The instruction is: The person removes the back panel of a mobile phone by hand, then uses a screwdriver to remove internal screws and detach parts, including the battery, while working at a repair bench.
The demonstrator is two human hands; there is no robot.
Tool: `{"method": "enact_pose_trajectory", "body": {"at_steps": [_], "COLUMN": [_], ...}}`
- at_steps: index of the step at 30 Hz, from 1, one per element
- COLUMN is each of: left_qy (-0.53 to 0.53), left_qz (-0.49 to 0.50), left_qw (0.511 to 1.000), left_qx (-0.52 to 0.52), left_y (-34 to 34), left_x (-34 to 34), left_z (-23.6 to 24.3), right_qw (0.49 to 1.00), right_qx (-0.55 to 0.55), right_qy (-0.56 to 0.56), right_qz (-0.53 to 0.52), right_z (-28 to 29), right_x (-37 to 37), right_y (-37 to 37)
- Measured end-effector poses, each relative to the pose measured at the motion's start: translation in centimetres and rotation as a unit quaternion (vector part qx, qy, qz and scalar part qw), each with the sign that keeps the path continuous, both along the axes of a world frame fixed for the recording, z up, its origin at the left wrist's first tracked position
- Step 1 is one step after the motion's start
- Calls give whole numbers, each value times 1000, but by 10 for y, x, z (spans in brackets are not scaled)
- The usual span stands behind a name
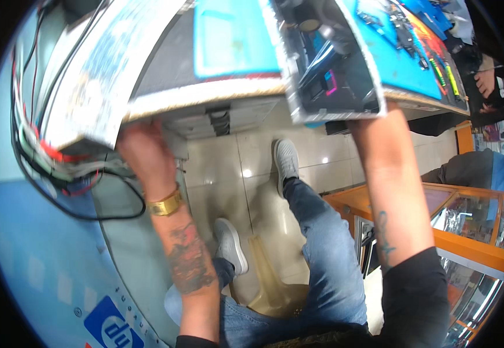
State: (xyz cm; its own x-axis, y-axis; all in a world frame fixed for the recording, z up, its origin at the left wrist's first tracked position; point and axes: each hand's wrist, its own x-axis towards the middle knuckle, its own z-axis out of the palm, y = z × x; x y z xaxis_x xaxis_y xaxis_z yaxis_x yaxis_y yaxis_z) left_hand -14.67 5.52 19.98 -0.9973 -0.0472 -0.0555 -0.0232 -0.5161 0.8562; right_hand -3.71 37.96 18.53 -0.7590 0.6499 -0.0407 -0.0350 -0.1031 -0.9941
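My left hand (144,148) is up against the underside of the workbench's front edge (205,93), at the left. It is blurred and its fingers are hidden by the bench edge. My right forearm (392,168) reaches up to the near end of a long, narrow tray (336,110) with a pale, taped-looking rim. That tray sticks out past the bench edge and hides my right hand, so I cannot see its grip. Inside lie dark, shiny flat pieces and a small item with a pink outline (330,83).
A blue mat (234,37) covers part of the bench. Screwdrivers and small tools (437,72) lie at the right. Cables (37,148) hang at the left. An orange-framed glass showcase (466,229) stands right. Another person's hand (485,81) shows at far right.
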Motion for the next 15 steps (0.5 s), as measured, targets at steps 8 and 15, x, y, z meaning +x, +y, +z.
{"method": "enact_pose_trajectory", "body": {"at_steps": [8, 15], "left_qy": [-88, -139], "left_qz": [-73, -96], "left_qw": [993, 983], "left_qx": [-1, -67], "left_y": [-21, -11], "left_x": [-71, -77], "left_z": [-60, -34], "right_qw": [998, 988], "right_qx": [-68, -150], "right_qy": [10, 31], "right_qz": [-8, 4], "right_z": [7, 26], "right_x": [-10, -17], "right_y": [-10, -32]}}
